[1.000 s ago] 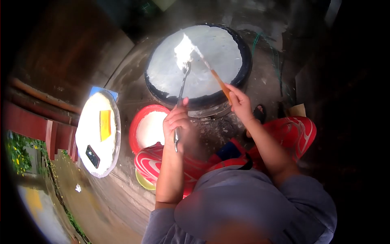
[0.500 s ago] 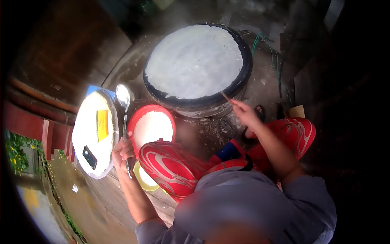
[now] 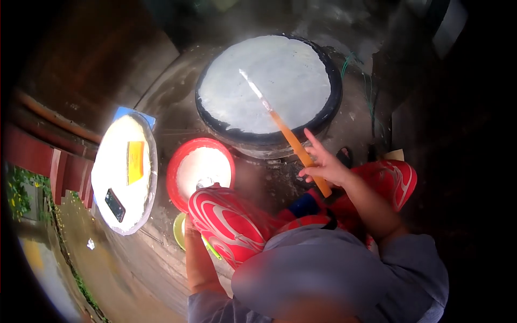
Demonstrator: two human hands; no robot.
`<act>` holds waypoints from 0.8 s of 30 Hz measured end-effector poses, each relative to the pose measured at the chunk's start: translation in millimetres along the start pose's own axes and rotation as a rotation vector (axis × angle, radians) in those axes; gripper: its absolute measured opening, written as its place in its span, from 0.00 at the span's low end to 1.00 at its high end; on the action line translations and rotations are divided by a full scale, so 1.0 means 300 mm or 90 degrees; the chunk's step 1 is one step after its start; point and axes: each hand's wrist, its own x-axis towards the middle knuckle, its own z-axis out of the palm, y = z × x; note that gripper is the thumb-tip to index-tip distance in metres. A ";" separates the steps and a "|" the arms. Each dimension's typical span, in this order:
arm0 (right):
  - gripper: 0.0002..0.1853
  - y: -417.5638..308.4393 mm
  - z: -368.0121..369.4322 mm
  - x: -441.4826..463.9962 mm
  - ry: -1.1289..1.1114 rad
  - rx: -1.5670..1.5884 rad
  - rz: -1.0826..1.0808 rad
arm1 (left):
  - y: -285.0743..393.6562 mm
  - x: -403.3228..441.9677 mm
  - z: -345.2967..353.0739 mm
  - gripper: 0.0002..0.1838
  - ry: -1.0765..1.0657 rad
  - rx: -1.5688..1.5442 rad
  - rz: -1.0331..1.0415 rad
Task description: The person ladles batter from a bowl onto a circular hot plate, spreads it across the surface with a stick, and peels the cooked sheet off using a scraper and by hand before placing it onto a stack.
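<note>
My right hand (image 3: 326, 168) has hold of a long flat wooden spatula (image 3: 293, 141), its index finger stretched out. The spatula's whitened tip is over the pale round sheet (image 3: 231, 105) that covers the black-rimmed griddle (image 3: 335, 102). My left hand (image 3: 189, 225) is low beside my left knee, which hides its fingers. Just beyond it, the shiny head of a large metal spoon (image 3: 204, 183) is in the white batter (image 3: 203, 164) of the red basin (image 3: 173, 175). The spoon's handle is hidden behind the knee.
At left, a pale round tray (image 3: 116, 161) bears a yellow rectangular thing (image 3: 135, 161) and a black phone (image 3: 114, 204). A yellow-green bowl (image 3: 179, 231) is partly hidden by my left arm. Green cord (image 3: 347, 62) lies right of the griddle.
My left hand has lowered the large metal spoon from beside the tray into the red basin. In my right hand the spatula has turned its broad face up and now reaches over the sheet.
</note>
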 end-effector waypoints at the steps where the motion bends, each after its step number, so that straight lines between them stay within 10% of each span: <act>1: 0.40 0.033 -0.019 0.015 -0.006 -0.007 -0.002 | -0.013 0.011 -0.003 0.11 0.022 0.030 0.023; 8: 0.35 0.008 -0.048 0.131 0.031 -0.052 -0.066 | 0.146 -0.058 0.212 0.13 0.403 0.319 0.223; 15: 0.24 0.045 -0.042 0.277 0.116 -0.194 0.058 | 0.166 -0.167 0.945 0.16 0.009 0.027 0.311; 24: 0.25 -0.053 -0.043 0.672 0.069 -0.204 0.088 | 0.000 0.011 1.049 0.13 0.034 0.095 0.165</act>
